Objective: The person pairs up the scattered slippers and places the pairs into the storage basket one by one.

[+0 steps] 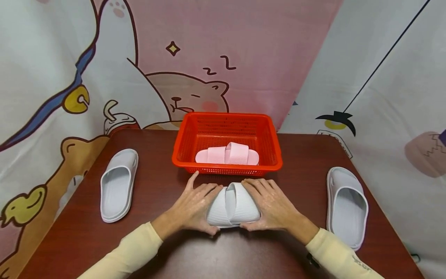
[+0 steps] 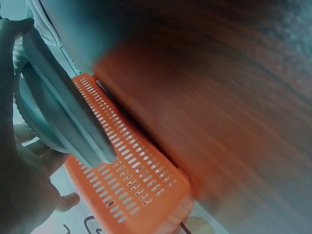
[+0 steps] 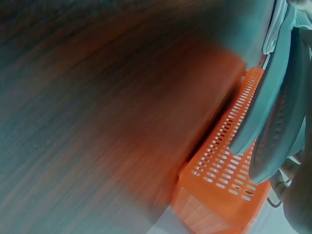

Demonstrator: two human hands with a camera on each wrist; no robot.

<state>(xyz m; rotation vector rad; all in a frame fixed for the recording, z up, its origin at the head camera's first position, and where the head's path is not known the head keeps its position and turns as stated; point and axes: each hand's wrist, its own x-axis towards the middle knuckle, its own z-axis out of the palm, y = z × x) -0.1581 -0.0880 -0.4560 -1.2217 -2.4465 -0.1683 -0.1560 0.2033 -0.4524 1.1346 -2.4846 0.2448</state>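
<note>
A pair of white slippers (image 1: 245,205) with ribbed straps is held between both hands in front of the red basket, the two pieces set together. My left hand (image 1: 196,207) grips the left end, thumb at the near side and fingers over the far side. At the other end my right hand (image 1: 273,205) grips in the same way. In the left wrist view the slippers (image 2: 63,102) show edge-on above the wooden table, near the basket's wall. The right wrist view shows the slipper soles (image 3: 268,112) there too, partly cut off by the frame.
A red perforated basket (image 1: 226,169) stands at the back middle, with pink slippers (image 1: 237,155) inside. One pale grey clog (image 1: 120,186) lies at the table's left and another clog (image 1: 346,207) at its right. Behind the table (image 1: 299,155) hangs a printed cloth (image 1: 258,50).
</note>
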